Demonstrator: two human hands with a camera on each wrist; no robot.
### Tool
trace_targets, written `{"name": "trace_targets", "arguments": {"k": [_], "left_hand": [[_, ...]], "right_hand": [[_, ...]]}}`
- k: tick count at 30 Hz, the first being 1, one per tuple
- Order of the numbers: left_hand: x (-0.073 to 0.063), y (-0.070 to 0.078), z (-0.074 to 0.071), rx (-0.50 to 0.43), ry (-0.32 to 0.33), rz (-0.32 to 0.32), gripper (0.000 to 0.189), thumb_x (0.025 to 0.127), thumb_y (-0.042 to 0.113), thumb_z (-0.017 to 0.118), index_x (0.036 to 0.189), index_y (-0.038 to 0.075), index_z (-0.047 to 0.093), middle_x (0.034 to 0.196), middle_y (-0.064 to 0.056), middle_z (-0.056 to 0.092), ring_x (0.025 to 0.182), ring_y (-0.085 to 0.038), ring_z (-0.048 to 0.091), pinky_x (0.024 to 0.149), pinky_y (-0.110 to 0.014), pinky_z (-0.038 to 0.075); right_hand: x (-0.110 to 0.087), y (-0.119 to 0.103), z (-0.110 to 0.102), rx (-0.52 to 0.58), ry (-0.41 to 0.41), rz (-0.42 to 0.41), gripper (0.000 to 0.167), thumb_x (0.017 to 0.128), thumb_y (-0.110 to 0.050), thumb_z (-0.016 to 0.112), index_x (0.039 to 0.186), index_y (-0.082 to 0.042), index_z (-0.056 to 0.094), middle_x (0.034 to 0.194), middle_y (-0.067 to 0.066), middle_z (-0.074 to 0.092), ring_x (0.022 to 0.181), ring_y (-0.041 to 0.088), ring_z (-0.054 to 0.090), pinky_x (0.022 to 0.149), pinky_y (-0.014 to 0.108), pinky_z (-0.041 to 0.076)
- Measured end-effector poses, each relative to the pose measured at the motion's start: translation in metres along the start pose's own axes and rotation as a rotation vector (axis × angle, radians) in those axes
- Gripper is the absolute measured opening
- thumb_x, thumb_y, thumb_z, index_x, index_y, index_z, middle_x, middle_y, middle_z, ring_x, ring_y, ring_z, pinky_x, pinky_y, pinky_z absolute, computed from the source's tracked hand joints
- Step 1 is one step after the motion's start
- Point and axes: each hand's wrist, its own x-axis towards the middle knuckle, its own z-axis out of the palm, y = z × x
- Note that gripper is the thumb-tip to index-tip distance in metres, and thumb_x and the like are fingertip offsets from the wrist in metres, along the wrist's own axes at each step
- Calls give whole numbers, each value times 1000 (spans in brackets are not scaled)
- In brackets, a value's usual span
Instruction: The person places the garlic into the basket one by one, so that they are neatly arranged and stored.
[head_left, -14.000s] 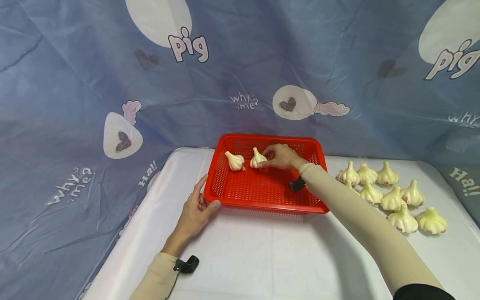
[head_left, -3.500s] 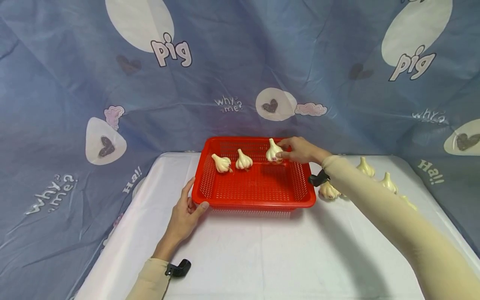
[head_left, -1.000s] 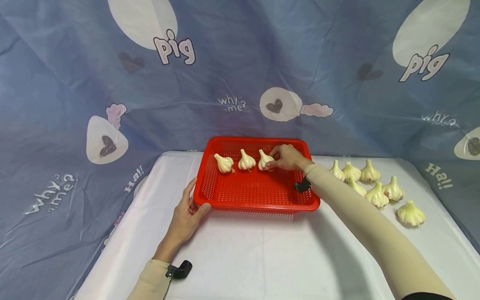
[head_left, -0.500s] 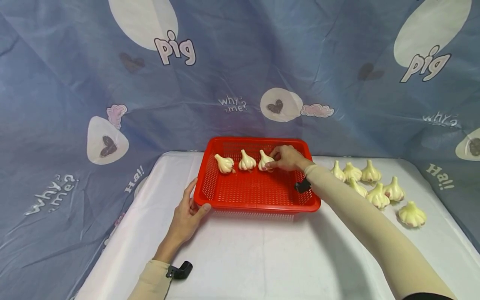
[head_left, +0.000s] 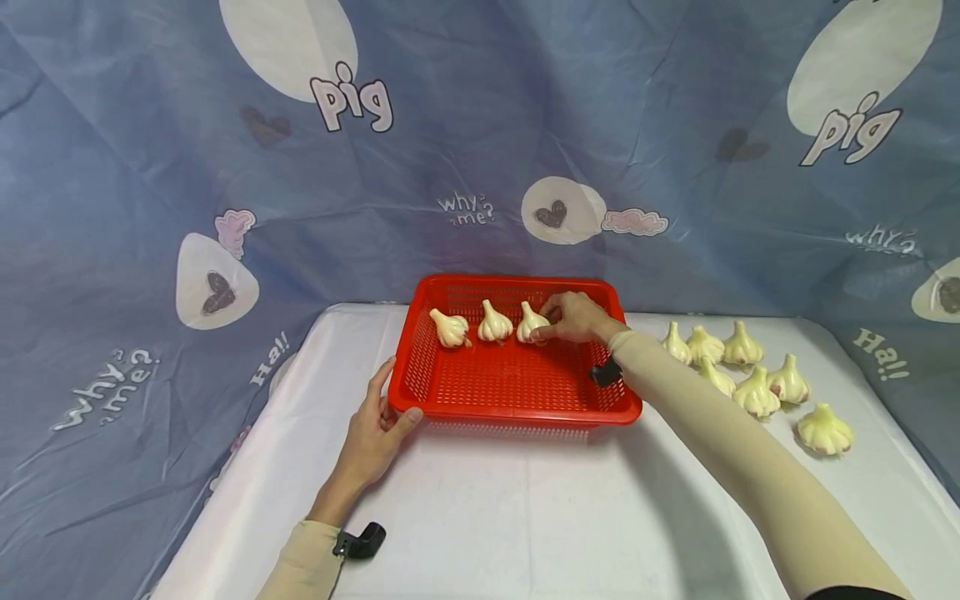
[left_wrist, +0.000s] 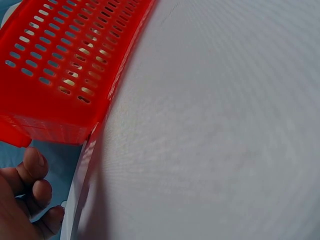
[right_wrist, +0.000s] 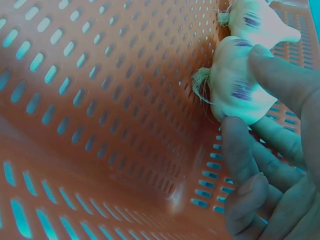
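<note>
My right hand [head_left: 573, 317] reaches into a red plastic basket [head_left: 517, 412] and holds a whole garlic bulb [head_left: 529, 320] between thumb and fingers. In the right wrist view this bulb [right_wrist: 235, 82], purple-streaked with a tuft of roots, sits low against the perforated plastic beside another bulb [right_wrist: 257, 22]. Left of it in the head view, a middle garlic bulb [head_left: 495, 322] stands neck up and a leftmost bulb [head_left: 452, 330] leans left. My left hand [head_left: 371, 437] grips the basket's front left corner, thumb at the front rim; some curled fingers [left_wrist: 36, 162] show below the rim in the left wrist view.
To the basket's right, several more garlic bulbs [head_left: 756, 392] stand grouped on the white-covered table [head_left: 480, 517]; one bulb [head_left: 824, 431] sits apart, nearer the front. A blue printed cloth [head_left: 450, 125] hangs right behind the basket. My right forearm crosses the basket's right rim.
Since 3.5 seconds ago, my right hand has brought the third bulb left and down, beside the middle one. Fourteen seconds ago it held the second bulb there. Over the last second, little has moved.
</note>
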Motion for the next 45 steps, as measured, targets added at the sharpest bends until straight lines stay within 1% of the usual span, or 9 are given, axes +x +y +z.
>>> {"name": "trace_targets", "arguments": {"k": [5, 9, 14, 28, 34, 38, 45], "left_hand": [[-1, 1, 0, 5, 0, -9, 92, 93, 27, 81, 167, 37, 27, 77, 0, 56, 61, -9, 47, 56, -26, 41], [-1, 0, 0, 9, 1, -5, 92, 94, 27, 80, 167, 37, 27, 77, 0, 56, 62, -9, 47, 55, -26, 40], [0, 0, 0, 9, 2, 0, 92, 94, 27, 80, 167, 37, 27, 77, 0, 56, 62, -9, 48, 56, -26, 41], [0, 0, 0, -9, 0, -8, 91, 94, 27, 80, 167, 38, 27, 76, -1, 55, 62, -9, 47, 56, -27, 40], [0, 0, 0, -12, -5, -11, 91, 94, 27, 80, 167, 39, 26, 77, 0, 56, 62, -10, 48, 57, -26, 40], [0, 0, 0, -8, -3, -5, 91, 94, 28, 80, 167, 38, 27, 77, 0, 56, 62, -9, 47, 56, -26, 40], [-1, 1, 0, -1, 1, -2, 90, 94, 28, 79, 167, 37, 27, 76, -1, 55, 61, -9, 46, 55, -26, 39]], "right_hand": [[0, 0, 0, -24, 4, -2, 53, 86, -42, 88, 123, -7, 74, 116, 10, 79, 109, 26, 72, 96, 42, 56], [0, 0, 1, -22, 3, -4, 53, 87, -43, 88, 123, -7, 74, 116, 10, 79, 109, 26, 73, 94, 41, 56], [0, 0, 0, -20, 2, -16, 53, 87, -43, 87, 124, -6, 74, 117, 10, 79, 110, 26, 73, 96, 42, 56], [1, 1, 0, -48, -9, 6, 59, 84, -50, 88, 125, -9, 75, 116, 9, 79, 108, 26, 73, 94, 43, 57], [1, 1, -1, -40, -1, 0, 57, 83, -47, 90, 124, -10, 75, 116, 8, 80, 109, 25, 73, 95, 43, 57], [0, 0, -2, -32, 4, 3, 56, 82, -46, 91, 123, -10, 75, 116, 7, 80, 109, 25, 73, 96, 44, 56], [2, 3, 2, -41, 16, -2, 56, 81, -46, 92, 121, -11, 76, 113, 6, 80, 106, 23, 73, 93, 42, 57]]}}
